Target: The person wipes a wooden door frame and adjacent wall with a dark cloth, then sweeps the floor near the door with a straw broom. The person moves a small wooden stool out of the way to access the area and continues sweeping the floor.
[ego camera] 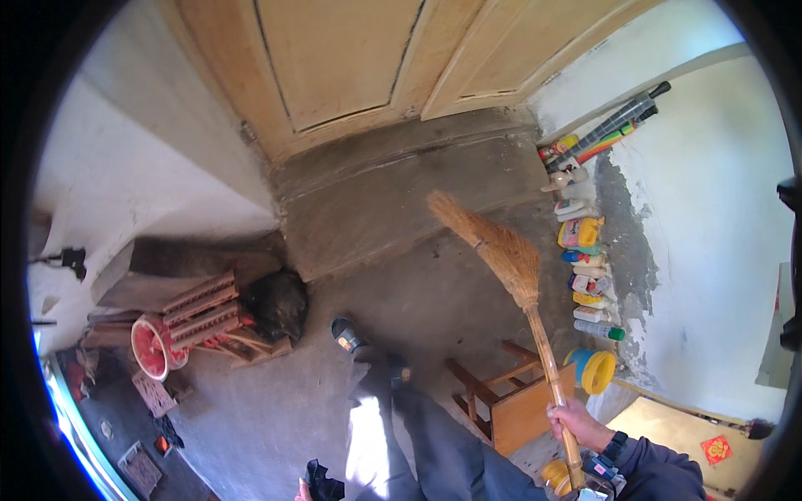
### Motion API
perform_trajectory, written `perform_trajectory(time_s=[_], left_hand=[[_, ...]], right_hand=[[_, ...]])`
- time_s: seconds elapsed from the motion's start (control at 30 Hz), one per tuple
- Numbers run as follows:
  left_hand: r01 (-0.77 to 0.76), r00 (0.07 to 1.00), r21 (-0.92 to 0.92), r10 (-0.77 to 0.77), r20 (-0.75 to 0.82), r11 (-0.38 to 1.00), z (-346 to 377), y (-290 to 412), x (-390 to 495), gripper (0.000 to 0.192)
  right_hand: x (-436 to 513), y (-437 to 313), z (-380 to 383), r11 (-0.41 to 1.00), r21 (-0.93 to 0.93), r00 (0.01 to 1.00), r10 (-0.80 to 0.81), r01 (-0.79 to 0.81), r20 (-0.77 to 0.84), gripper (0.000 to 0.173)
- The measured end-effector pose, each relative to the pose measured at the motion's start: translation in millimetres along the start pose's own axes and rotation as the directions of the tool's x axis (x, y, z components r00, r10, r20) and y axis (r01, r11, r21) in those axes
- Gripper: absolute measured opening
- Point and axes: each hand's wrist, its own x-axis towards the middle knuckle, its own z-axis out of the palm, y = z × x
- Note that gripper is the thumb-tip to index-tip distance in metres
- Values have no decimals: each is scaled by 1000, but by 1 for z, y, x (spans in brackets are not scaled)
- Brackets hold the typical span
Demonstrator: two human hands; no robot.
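Observation:
My right hand (578, 423) grips the bamboo handle of a straw broom (509, 263). The broom is raised, its bristle head pointing away from me above the concrete floor (401, 269). At the lower edge, only the fingers of my left hand (303, 493) show, holding a crumpled black item (324, 483), perhaps a bag or cloth. A wooden stool (529, 407) is just left of my right hand, partly behind the broom handle. My shoes (346, 335) stand on the floor near the middle of the view.
Wooden doors (351, 62) rise beyond a concrete step (413, 181). Several bottles and containers (581, 233) line the right wall, with umbrellas (604, 131) and a yellow-and-blue bucket (595, 371). At left are a red plastic basket (150, 346), wooden slatted pieces (207, 307) and a black bag (276, 305).

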Motion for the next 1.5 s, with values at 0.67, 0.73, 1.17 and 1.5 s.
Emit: perform_trajectory(time_s=[0.67, 0.73, 1.17, 1.5], left_hand=[[144, 990, 527, -123, -76, 838, 163, 204, 71, 69], [108, 994, 451, -97, -48, 886, 198, 209, 71, 68], [121, 991, 229, -132, 33, 966, 290, 135, 66, 64], [111, 989, 242, -130, 65, 964, 261, 147, 68, 61]], right_hand=[[188, -398, 22, 668, 522, 839, -503, 530, -208, 14], [217, -432, 35, 590, 596, 823, -513, 544, -244, 8], [244, -403, 49, 852, 297, 902, -389, 430, -188, 14], [189, -383, -43, 831, 345, 892, -348, 436, -289, 14]])
